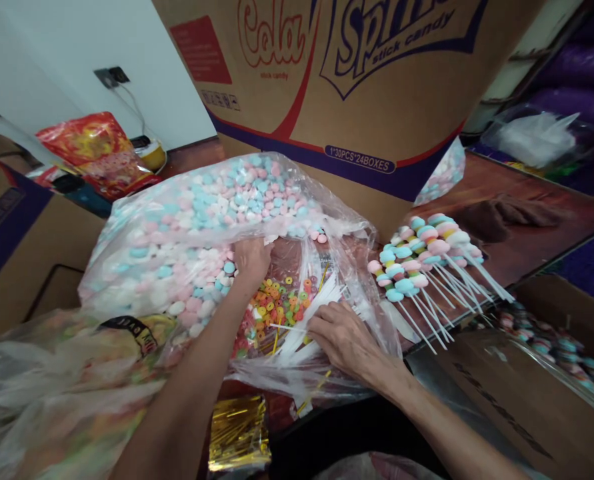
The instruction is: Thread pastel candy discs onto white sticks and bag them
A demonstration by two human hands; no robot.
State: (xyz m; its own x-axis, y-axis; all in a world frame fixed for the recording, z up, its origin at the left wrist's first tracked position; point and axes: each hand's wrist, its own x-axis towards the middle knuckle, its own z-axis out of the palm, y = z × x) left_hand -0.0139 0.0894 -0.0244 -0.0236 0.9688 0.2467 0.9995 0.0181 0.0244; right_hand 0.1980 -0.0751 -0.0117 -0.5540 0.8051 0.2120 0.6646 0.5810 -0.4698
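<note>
Two hands are busy in the candy. The left hand [251, 257] is pushed into the mouth of a big clear bag [127, 220] of marshmallows [197, 260], in the middle. Its fingers are curled inside, so what they hold cannot be told. The right hand [344, 337], nearer, has its fingers bent shut on some white sticks [321, 297] beside colourful ring candies [277, 303]. To the right lie marshmallow skewers [427, 257]. A cardboard box [357, 80] stands far behind.
</note>
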